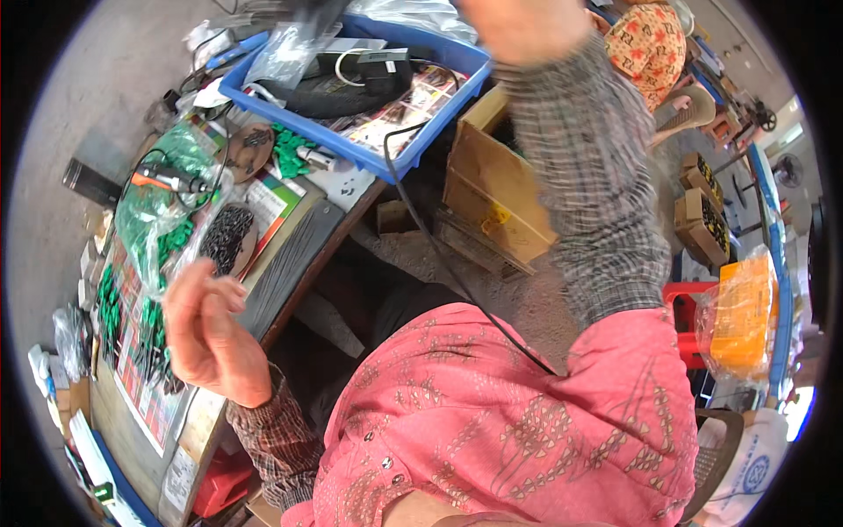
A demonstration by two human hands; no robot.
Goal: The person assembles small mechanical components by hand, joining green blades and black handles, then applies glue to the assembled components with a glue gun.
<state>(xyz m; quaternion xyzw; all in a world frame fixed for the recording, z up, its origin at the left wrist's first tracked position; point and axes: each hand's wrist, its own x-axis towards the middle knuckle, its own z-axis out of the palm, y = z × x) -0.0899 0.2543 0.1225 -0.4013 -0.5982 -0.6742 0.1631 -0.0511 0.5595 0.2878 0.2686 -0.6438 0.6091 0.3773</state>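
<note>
My left hand [215, 338] is raised over the left bench, its fingers loosely curved and apart, slightly blurred at the tips. I see nothing held in it. Just beyond it is a round dish heaped with small dark screws or pins [226, 241]. An orange and grey electric screwdriver [167, 180] lies on a clear bag [149, 224] with green parts. My right hand [531, 26] reaches far forward at the top edge, smeared by motion. Its fingers are out of the picture, so what they do is hidden.
A blue tray [421, 149] holds a black power adapter [385, 72] and papers. Green pieces [154, 329] lie on printed sheets. A black cord [430, 233] hangs from the tray to my lap. A cardboard box [492, 193] stands beyond; another person [648, 53] sits at the far right.
</note>
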